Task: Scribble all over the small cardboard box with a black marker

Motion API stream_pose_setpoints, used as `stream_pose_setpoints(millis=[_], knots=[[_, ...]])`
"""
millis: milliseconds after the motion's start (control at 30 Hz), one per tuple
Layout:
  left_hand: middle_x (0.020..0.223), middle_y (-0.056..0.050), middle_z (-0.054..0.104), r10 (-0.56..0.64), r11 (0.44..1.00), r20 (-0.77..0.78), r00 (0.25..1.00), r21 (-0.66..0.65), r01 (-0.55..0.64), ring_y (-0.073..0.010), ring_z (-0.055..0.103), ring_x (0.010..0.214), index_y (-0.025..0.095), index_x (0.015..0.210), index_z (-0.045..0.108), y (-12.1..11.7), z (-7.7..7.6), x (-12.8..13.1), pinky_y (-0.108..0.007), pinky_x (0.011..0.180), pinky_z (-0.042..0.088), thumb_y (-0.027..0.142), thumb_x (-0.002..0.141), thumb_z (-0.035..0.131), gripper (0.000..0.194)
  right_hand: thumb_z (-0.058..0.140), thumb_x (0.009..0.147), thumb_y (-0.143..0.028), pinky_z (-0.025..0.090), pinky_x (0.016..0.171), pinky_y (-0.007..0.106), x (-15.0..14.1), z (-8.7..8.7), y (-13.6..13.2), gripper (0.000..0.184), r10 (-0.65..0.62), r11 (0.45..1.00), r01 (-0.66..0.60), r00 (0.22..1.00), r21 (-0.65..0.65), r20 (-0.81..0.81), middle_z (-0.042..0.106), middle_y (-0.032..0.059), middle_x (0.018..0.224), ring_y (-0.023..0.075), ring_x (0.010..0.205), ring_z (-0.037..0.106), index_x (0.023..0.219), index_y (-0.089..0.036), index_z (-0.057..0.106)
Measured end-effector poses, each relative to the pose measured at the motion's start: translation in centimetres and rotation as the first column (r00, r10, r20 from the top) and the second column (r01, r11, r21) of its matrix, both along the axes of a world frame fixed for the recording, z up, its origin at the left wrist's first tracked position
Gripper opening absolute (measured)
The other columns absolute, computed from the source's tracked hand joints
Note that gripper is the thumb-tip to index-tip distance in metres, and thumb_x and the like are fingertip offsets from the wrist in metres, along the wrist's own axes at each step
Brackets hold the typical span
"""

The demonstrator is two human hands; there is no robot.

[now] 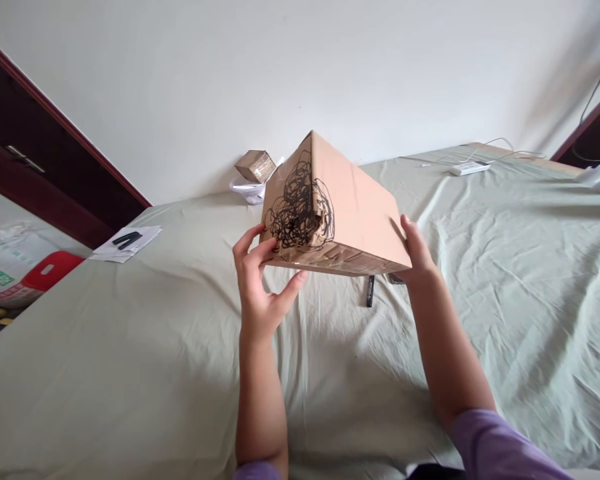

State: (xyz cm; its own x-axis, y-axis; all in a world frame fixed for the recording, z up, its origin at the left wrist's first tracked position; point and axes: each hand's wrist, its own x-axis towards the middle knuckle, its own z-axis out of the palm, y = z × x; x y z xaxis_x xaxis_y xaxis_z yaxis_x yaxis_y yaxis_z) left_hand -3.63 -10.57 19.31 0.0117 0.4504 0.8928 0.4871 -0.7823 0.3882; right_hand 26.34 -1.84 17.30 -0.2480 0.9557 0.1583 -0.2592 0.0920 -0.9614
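Observation:
Between both hands a cardboard box (360, 200) is held up, tilted, above the bed. Black scribbles cover the corner nearest my left hand, where the cardboard looks torn; clear tape runs along the lower side. My left hand (260, 287) grips the lower left corner, fingers on the scribbled face and thumb at the bottom edge. At the right end, my right hand (417, 250) holds the box with its thumb up along the side; its other fingers are hidden behind or under it. A black marker (370, 291) lies on the sheet just beneath the box.
A smaller taped box (255, 165) rests on a whitish container (250, 191) by the wall. Papers with a black stapler-like object (127, 239) lie at the left edge. A white power strip (469, 168) with cables sits back right on the green sheet (180, 360).

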Motion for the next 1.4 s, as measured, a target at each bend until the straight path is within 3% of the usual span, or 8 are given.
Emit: stream_pose_setpoints(millis=[100, 267, 500, 800, 1000, 1200, 1300, 1400], knots=[[0.145, -0.012, 0.052, 0.072, 0.996, 0.06, 0.996, 0.053, -0.076, -0.0283, 0.059, 0.139, 0.028, 0.142, 0.058, 0.4, -0.1, 0.2, -0.042, 0.109, 0.061, 0.037, 0.093, 0.087, 0.058, 0.067, 0.068, -0.103, 0.067, 0.106, 0.062, -0.1, 0.3, -0.4, 0.097, 0.068, 0.992, -0.076, 0.994, -0.101, -0.079, 0.083, 0.0136, 0.132, 0.0455, 0.138, 0.073, 0.13, -0.03, 0.076], [0.122, -0.007, 0.056, 0.141, 0.983, 0.214, 0.967, 0.085, -0.162, -0.0201, 0.063, 0.11, 0.025, 0.131, 0.061, 0.8, -0.2, -0.1, -0.031, 0.089, 0.062, 0.047, 0.091, 0.088, 0.052, 0.056, 0.069, -0.109, 0.06, 0.114, 0.069, 0.2, -0.3, -0.6, 0.108, 0.123, 0.979, -0.115, 0.992, 0.169, -0.038, 0.076, 0.0117, 0.146, 0.0458, 0.151, 0.062, 0.144, -0.033, 0.069], [0.111, -0.004, 0.057, 0.096, 0.991, 0.29, 0.952, 0.063, -0.119, -0.0166, 0.064, 0.099, 0.025, 0.126, 0.062, 0.6, -0.1, 0.5, -0.026, 0.082, 0.061, 0.046, 0.091, 0.088, 0.048, 0.093, 0.077, -0.063, 0.053, 0.124, 0.062, 0.1, -0.1, -1.4, 0.092, 0.029, 0.963, -0.04, 0.999, 0.267, 0.044, 0.073, 0.01, 0.152, 0.0426, 0.147, 0.065, 0.156, -0.033, 0.059], [0.107, -0.002, 0.056, 0.076, 0.994, 0.293, 0.953, 0.048, -0.094, -0.0141, 0.063, 0.09, 0.025, 0.125, 0.061, 0.6, 0.0, 0.7, -0.022, 0.073, 0.056, 0.048, 0.091, 0.088, 0.049, 0.088, 0.084, -0.063, 0.05, 0.128, 0.059, 0.3, 0.9, -2.3, 0.084, -0.028, 0.954, 0.008, 0.998, 0.299, 0.062, 0.071, 0.0078, 0.155, 0.0406, 0.153, 0.059, 0.157, -0.033, 0.058], [0.125, -0.008, 0.054, 0.096, 0.995, 0.255, 0.962, -0.038, -0.089, -0.0189, 0.064, 0.101, 0.027, 0.135, 0.058, 0.6, -0.4, 1.0, -0.028, 0.081, 0.059, 0.052, 0.093, 0.083, 0.054, 0.056, 0.09, -0.09, 0.054, 0.123, 0.063, -0.5, 1.9, -2.2, 0.082, 0.16, 0.981, -0.142, 0.976, 0.129, -0.148, 0.076, 0.008, 0.147, 0.043, 0.15, 0.062, 0.15, -0.035, 0.066], [0.128, -0.011, 0.051, 0.148, 0.985, -0.044, 0.988, 0.1, -0.143, -0.0258, 0.061, 0.109, 0.028, 0.142, 0.067, -0.5, 0.2, 0.5, -0.036, 0.083, 0.055, 0.062, 0.095, 0.077, 0.059, 0.062, 0.091, -0.075, 0.066, 0.109, 0.057, -0.7, 1.8, -0.8, 0.07, 0.002, 1.0, -0.005, 0.992, -0.022, -0.13, 0.078, 0.0097, 0.142, 0.0416, 0.142, 0.069, 0.143, -0.028, 0.068], [0.144, -0.013, 0.047, 0.175, 0.979, -0.269, 0.947, 0.146, -0.14, -0.0361, 0.056, 0.134, 0.031, 0.136, 0.075, -1.4, 0.9, -0.1, -0.05, 0.108, 0.055, 0.063, 0.089, 0.086, 0.058, 0.065, 0.09, -0.066, 0.069, 0.103, 0.056, -0.7, 1.6, -0.3, 0.06, -0.045, 0.998, 0.042, 0.995, -0.039, -0.089, 0.077, 0.01, 0.143, 0.0423, 0.14, 0.069, 0.135, -0.027, 0.07], [0.177, -0.01, 0.026, 0.116, 0.991, -0.354, 0.928, 0.1, -0.085, -0.0507, 0.022, 0.17, 0.035, 0.137, 0.07, -2.0, 1.3, -0.4, -0.072, 0.134, 0.032, 0.055, 0.073, 0.102, 0.074, 0.072, 0.087, -0.06, 0.066, 0.108, 0.054, -0.7, 1.3, -0.3, 0.054, -0.07, 0.997, 0.068, 0.993, -0.026, -0.094, 0.078, 0.0082, 0.141, 0.0417, 0.141, 0.068, 0.13, -0.027, 0.073]])
